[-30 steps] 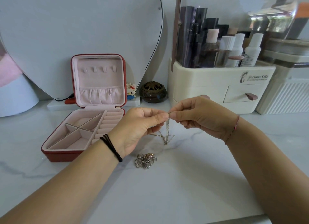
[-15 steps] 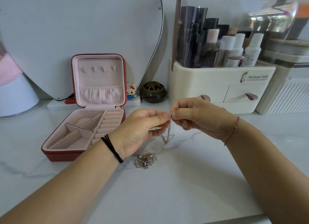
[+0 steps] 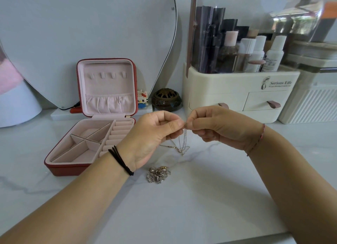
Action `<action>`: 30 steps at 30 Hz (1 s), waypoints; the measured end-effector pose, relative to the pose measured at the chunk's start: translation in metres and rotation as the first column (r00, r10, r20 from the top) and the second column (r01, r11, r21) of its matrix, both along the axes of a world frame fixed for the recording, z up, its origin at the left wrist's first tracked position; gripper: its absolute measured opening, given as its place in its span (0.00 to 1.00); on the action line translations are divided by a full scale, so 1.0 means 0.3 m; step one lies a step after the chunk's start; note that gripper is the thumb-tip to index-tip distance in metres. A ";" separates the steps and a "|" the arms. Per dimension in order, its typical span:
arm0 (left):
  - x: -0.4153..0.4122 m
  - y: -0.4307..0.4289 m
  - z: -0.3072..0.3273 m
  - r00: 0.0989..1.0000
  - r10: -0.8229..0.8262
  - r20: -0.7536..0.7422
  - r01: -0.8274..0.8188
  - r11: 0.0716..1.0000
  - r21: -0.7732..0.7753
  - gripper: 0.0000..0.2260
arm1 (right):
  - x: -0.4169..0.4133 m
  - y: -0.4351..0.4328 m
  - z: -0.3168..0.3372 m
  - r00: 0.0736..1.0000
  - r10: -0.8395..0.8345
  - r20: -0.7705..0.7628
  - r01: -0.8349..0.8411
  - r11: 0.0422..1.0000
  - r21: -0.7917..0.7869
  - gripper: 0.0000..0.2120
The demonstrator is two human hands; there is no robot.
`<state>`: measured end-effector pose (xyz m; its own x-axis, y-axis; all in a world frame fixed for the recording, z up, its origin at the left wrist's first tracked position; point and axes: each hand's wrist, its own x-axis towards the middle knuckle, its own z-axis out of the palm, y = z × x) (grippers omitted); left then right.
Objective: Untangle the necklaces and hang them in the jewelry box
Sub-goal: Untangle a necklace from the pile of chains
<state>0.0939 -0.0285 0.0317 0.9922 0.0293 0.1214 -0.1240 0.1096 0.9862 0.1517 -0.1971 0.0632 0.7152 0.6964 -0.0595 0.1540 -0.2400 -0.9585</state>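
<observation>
A thin gold necklace chain (image 3: 182, 143) hangs in a tangle between my two hands above the white marble table. My left hand (image 3: 155, 134) pinches its top with thumb and forefinger. My right hand (image 3: 217, 127) pinches the same spot from the other side, fingertips almost touching. The chain's lower loops trail onto the table. A second heap of silver necklaces (image 3: 158, 174) lies on the table just below my left wrist. The red jewelry box (image 3: 60, 168) stands open at the left, its pink lid upright with several small hooks (image 3: 107, 75), all bare.
A cream cosmetics organizer (image 3: 237, 90) with bottles stands behind my right hand. A dark round incense burner (image 3: 166, 99) and a small toy figure (image 3: 142, 99) sit beside the box lid. A large heart-shaped mirror (image 3: 91, 25) leans at the back.
My fingertips have shifted slightly on the chain's top, working at it. The hanging loops have swayed a little. The silver heap and the box have not moved.
</observation>
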 end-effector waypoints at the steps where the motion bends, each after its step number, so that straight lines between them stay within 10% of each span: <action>1: -0.002 0.000 0.003 1.000 0.001 0.000 -0.001 1.000 -0.001 0.03 | 0.000 -0.002 0.001 1.000 0.000 -0.010 0.001 1.000 0.010 0.04; 30: 0.002 -0.013 -0.012 0.997 0.072 -0.018 -0.067 0.974 0.219 0.03 | 0.013 -0.003 -0.014 0.996 -0.040 0.082 0.044 0.998 -0.046 0.05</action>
<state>0.0945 -0.0323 0.0281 0.9915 0.0741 0.1066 -0.0976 -0.1160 0.9885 0.1556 -0.1981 0.0589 0.7478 0.6631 -0.0326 0.2190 -0.2928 -0.9308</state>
